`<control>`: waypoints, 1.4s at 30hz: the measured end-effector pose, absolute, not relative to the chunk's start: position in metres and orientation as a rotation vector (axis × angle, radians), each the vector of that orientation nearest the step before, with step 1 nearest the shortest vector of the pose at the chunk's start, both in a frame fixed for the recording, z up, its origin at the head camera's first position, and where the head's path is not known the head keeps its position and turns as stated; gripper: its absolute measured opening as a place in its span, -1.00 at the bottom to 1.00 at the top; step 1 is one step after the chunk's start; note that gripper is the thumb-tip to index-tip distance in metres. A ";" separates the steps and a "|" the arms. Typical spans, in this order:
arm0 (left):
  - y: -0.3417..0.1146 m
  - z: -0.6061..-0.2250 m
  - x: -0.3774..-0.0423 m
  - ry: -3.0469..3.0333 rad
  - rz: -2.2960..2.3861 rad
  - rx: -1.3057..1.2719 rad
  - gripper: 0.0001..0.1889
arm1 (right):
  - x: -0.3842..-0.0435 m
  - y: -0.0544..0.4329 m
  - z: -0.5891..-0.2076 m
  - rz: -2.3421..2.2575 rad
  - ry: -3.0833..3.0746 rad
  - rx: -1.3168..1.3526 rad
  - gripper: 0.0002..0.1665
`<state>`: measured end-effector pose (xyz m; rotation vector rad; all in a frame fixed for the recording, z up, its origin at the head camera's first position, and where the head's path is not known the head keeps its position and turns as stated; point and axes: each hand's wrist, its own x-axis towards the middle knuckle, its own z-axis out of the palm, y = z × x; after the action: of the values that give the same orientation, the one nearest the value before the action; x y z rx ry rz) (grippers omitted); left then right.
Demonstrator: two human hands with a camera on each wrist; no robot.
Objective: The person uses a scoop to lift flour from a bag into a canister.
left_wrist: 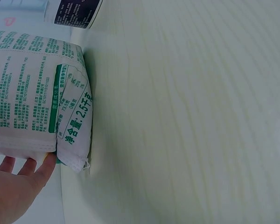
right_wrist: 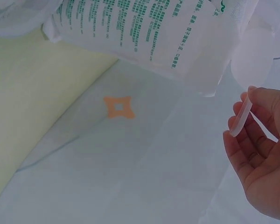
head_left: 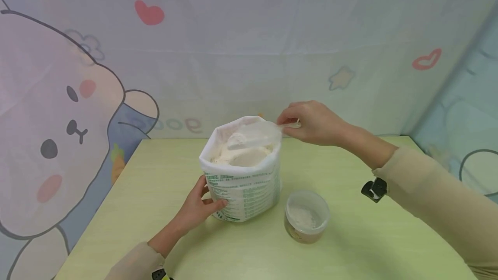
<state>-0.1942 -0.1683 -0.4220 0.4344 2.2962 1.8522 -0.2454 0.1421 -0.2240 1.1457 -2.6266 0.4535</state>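
A white flour bag [head_left: 249, 193] with green print stands upright, its rolled top open and white flour [head_left: 223, 155] inside. My left hand [head_left: 200, 204] holds the bag's lower left side, thumb on the front and fingers along the side. In the left wrist view the fingertips touch the bag [left_wrist: 25, 93]. My right hand [head_left: 313, 122] pinches the handle of a translucent white scoop [head_left: 258, 135], whose bowl is tilted over the bag's mouth with some flour in it. The right wrist view shows the scoop handle [right_wrist: 242, 116] between thumb and fingers.
A clear round tub [head_left: 306, 217] with white powder in it stands open, right of the bag and nearer me. Everything stands on a pale wooden table [head_left: 373, 237]. A printed cloth [head_left: 241, 25] hangs behind the table's far edge.
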 end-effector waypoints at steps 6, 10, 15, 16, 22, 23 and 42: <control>-0.169 -0.422 -0.194 2.296 1.846 0.448 -0.25 | -0.243 0.150 -0.224 0.429 -2.600 1.146 -0.87; -0.169 -0.422 -0.195 2.297 1.844 0.447 -0.26 | -0.242 0.157 -0.222 0.408 -2.596 1.125 -0.87; -0.170 -0.423 -0.197 2.307 1.840 0.471 -0.26 | -0.240 0.165 -0.219 0.405 -2.594 1.110 -0.86; -0.170 -0.423 -0.197 2.309 1.839 0.476 -0.26 | -0.240 0.167 -0.218 0.411 -2.594 1.108 -0.86; -0.171 -0.424 -0.197 2.294 1.846 0.485 -0.25 | -0.237 0.180 -0.215 0.428 -2.597 1.070 -0.85; -0.171 -0.423 -0.197 2.291 1.848 0.481 -0.25 | -0.236 0.182 -0.215 0.426 -2.599 1.061 -0.85; -0.172 -0.424 -0.197 2.337 1.815 0.445 -0.25 | -0.224 0.241 -0.209 0.384 -2.570 0.848 -0.81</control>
<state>-0.1973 -0.1715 -0.4238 0.4451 2.3370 1.8154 -0.2243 0.2412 -0.2090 0.8484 -2.5704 0.3838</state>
